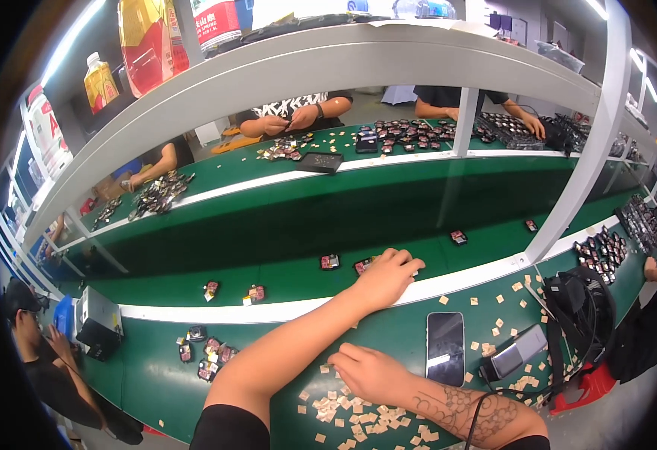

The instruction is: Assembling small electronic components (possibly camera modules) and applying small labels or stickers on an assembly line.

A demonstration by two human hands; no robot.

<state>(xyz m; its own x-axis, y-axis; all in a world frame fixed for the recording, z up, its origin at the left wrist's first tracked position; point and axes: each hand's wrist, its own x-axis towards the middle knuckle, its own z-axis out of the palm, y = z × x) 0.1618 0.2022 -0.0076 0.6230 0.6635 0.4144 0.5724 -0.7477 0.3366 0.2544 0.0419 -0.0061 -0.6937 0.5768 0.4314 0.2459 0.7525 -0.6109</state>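
My left hand point(390, 279) reaches across the white rail onto the green belt, its fingers bent downward. From under its left side sticks out a small black device point(363, 265) with a coloured label; the fingertips are hidden, so the hold is not plain. Closer to me, my right hand point(366, 371) is pinched, and a small beige square piece point(325, 369) shows at its fingertips. Below that hand lies a loose spread of beige square pieces point(358, 414). Left of my left forearm sits a cluster of small black devices point(214, 356).
A phone point(445, 349), a grey power bank point(520, 352) with a cable and a black bag point(582, 307) lie to the right. More devices point(330, 262) rest on the belt. A white frame post point(580, 165) rises at right. Co-workers sit opposite and at both sides.
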